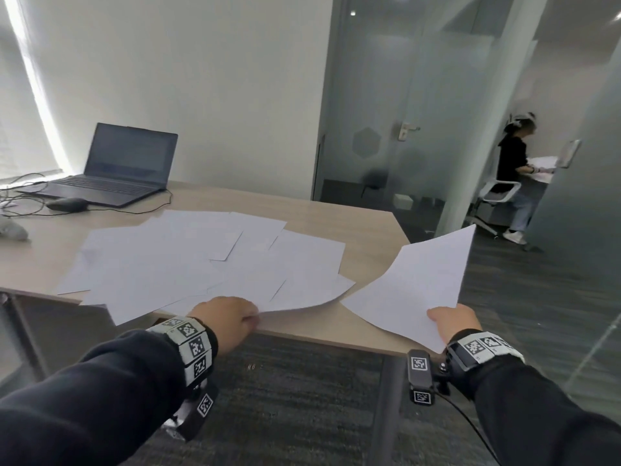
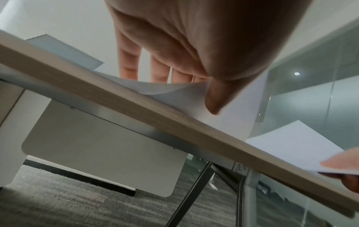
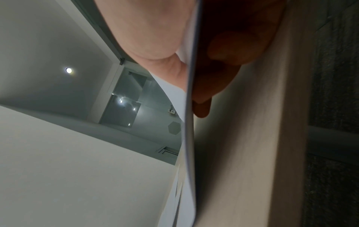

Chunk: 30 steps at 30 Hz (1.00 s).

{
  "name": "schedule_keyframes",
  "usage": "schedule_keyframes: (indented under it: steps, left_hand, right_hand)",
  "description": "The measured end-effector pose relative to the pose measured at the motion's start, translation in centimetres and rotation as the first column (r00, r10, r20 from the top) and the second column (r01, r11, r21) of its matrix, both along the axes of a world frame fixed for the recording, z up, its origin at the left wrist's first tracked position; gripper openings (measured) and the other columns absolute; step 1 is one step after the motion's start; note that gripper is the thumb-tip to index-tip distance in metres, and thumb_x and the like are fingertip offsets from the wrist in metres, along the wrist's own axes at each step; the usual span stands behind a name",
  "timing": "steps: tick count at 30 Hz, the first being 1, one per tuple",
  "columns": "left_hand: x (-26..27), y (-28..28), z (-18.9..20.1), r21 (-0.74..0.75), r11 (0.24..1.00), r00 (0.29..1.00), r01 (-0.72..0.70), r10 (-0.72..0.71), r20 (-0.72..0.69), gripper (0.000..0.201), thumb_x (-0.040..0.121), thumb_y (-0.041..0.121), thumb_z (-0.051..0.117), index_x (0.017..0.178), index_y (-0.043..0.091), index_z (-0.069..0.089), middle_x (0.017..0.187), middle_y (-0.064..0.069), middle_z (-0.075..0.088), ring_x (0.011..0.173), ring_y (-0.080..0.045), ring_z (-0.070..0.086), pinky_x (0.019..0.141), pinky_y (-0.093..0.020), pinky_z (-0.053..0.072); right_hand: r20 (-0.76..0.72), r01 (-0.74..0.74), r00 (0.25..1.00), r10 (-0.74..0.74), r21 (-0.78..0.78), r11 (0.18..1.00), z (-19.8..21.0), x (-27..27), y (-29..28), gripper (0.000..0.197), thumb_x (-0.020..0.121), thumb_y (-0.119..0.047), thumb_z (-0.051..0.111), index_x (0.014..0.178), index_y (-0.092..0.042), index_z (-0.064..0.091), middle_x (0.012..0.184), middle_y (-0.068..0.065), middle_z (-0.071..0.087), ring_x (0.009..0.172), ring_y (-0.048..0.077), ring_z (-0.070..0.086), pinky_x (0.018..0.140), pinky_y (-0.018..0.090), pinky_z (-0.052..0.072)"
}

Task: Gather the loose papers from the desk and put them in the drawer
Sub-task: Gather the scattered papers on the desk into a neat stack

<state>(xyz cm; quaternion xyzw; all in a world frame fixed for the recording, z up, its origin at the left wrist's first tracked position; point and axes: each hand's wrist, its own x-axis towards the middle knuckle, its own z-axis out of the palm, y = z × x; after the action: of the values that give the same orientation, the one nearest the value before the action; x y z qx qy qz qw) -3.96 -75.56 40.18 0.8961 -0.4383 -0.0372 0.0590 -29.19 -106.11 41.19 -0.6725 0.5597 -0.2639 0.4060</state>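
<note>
Lots of white papers (image 1: pixel 188 260) lie spread out on the desk (image 1: pixel 366 230), one over another, and some stick out past the near edge. The left hand (image 1: pixel 228 319) is at that edge and pinches the corner of one sheet (image 1: pixel 302 294), thumb under and fingers (image 2: pixel 128 61) on top, so the corner lifts a bit off the desk. The right hand (image 1: pixel 453 319) holds another sheet (image 1: pixel 420 284) up in the air over the right corner of the desk, thumb on top and fingers (image 3: pixel 202 107) below; that sheet bends and tilts up. No drawer shows in any view. At the far left of the desk sit an open laptop (image 1: pixel 114 166) with a dark screen, a black mouse (image 1: pixel 67 204) just in front of it, and some thin cables (image 1: pixel 20 193), all well apart from the papers. Behind the desk is a frosted glass door (image 1: pixel 379 122). Past it, another person (image 1: pixel 514 169) stands near a white chair (image 1: pixel 494 196).
</note>
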Motion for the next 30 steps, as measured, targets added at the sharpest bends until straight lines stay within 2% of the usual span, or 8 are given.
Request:
schedule_keyframes:
  steps: [4, 10, 13, 18, 22, 25, 27, 30]
  left_hand:
    - [0.5, -0.6, -0.2, -0.198, 0.974, 0.99, -0.113, 0.093, -0.106, 0.037, 0.102, 0.039, 0.036, 0.07, 0.029, 0.05, 0.074, 0.005, 0.059, 0.076, -0.017, 0.058, 0.069, -0.029, 0.042]
    - [-1.2, -2.7, 0.0, -0.412, 0.897, 0.976, -0.161, 0.084, -0.2, 0.035, 0.099, 0.037, 0.044, 0.074, 0.017, 0.057, 0.07, -0.002, 0.062, 0.072, -0.023, 0.061, 0.069, -0.033, 0.049]
    - [-2.6, -4.4, 0.1, -0.408, 0.907, 0.98, -0.104, 0.024, -0.197, 0.035, 0.097, 0.04, 0.047, 0.069, 0.02, 0.051, 0.068, 0.001, 0.061, 0.068, -0.019, 0.059, 0.062, -0.03, 0.045]
    - [-5.5, -6.5, 0.0, -0.279, 0.956, 0.984, 0.089, -0.128, -0.125, 0.036, 0.098, 0.045, 0.047, 0.066, 0.027, 0.043, 0.066, 0.007, 0.052, 0.071, -0.019, 0.056, 0.061, -0.03, 0.038]
    - [-6.9, -7.2, -0.7, -0.236, 0.953, 0.959, 0.188, -0.23, -0.163, 0.031, 0.092, 0.057, 0.051, 0.111, 0.037, 0.065, 0.103, 0.011, 0.07, 0.099, -0.014, 0.062, 0.084, -0.03, 0.048]
    - [-6.9, -7.2, -1.4, -0.193, 0.939, 0.938, 0.283, -0.314, -0.15, 0.064, 0.086, 0.062, 0.058, 0.144, 0.043, 0.042, 0.152, 0.018, 0.043, 0.142, -0.008, 0.037, 0.117, -0.032, 0.029]
    - [-6.5, -6.9, -1.7, -0.171, 0.934, 0.938, 0.314, -0.333, -0.095, 0.084, 0.078, 0.07, 0.058, 0.151, 0.044, 0.026, 0.162, 0.02, 0.021, 0.15, -0.006, 0.016, 0.123, -0.036, 0.015]
    - [-5.0, -6.2, -2.0, -0.124, 0.961, 0.957, 0.246, -0.261, -0.128, 0.092, 0.071, 0.076, 0.057, 0.151, 0.045, 0.025, 0.162, 0.022, 0.016, 0.151, -0.006, 0.012, 0.124, -0.038, 0.013]
  right_hand:
    - [-0.031, -0.005, 0.999, 0.006, 0.031, 1.0, 0.4, -0.2, -0.3, 0.02, 0.088, -0.006, 0.061, 0.104, 0.006, 0.06, 0.106, 0.026, 0.065, 0.101, 0.042, 0.064, 0.087, 0.044, 0.049]
    - [-0.009, -0.128, 0.991, 0.13, 0.115, 0.985, -0.1, 2.1, 1.0, 0.03, 0.087, -0.006, 0.063, 0.113, 0.01, 0.062, 0.105, 0.024, 0.065, 0.09, 0.033, 0.061, 0.075, 0.035, 0.045]
    - [0.115, -0.176, 0.981, 0.153, 0.226, 0.958, -0.8, 4.1, 2.0, 0.024, 0.089, -0.011, 0.061, 0.103, 0.009, 0.064, 0.11, 0.03, 0.067, 0.096, 0.04, 0.066, 0.086, 0.051, 0.052]
    - [0.292, -0.211, 0.951, 0.103, 0.367, 0.906, -1.0, 6.0, 3.8, 0.038, 0.088, -0.045, 0.064, 0.096, -0.008, 0.066, 0.092, 0.013, 0.07, 0.089, 0.036, 0.069, 0.081, 0.043, 0.053]
    - [0.248, -0.301, 0.941, 0.232, 0.296, 0.906, -1.2, 6.1, 4.6, 0.04, 0.085, -0.04, 0.071, 0.111, -0.01, 0.069, 0.109, 0.007, 0.067, 0.102, 0.03, 0.065, 0.099, 0.041, 0.047]
    - [0.242, -0.327, 0.934, 0.262, 0.288, 0.9, -1.4, 6.1, 4.4, 0.02, 0.085, -0.006, 0.071, 0.101, 0.004, 0.072, 0.109, 0.022, 0.072, 0.098, 0.037, 0.069, 0.1, 0.051, 0.05]
    - [0.188, -0.328, 0.939, 0.286, 0.255, 0.91, -1.4, 6.1, 4.2, 0.022, 0.082, -0.003, 0.071, 0.101, 0.009, 0.071, 0.106, 0.027, 0.072, 0.099, 0.042, 0.07, 0.095, 0.051, 0.053]
    - [0.142, -0.338, 0.94, 0.311, 0.248, 0.908, -1.6, 6.0, 3.6, 0.034, 0.071, -0.012, 0.072, 0.095, 0.012, 0.069, 0.094, 0.025, 0.071, 0.086, 0.038, 0.07, 0.079, 0.043, 0.053]
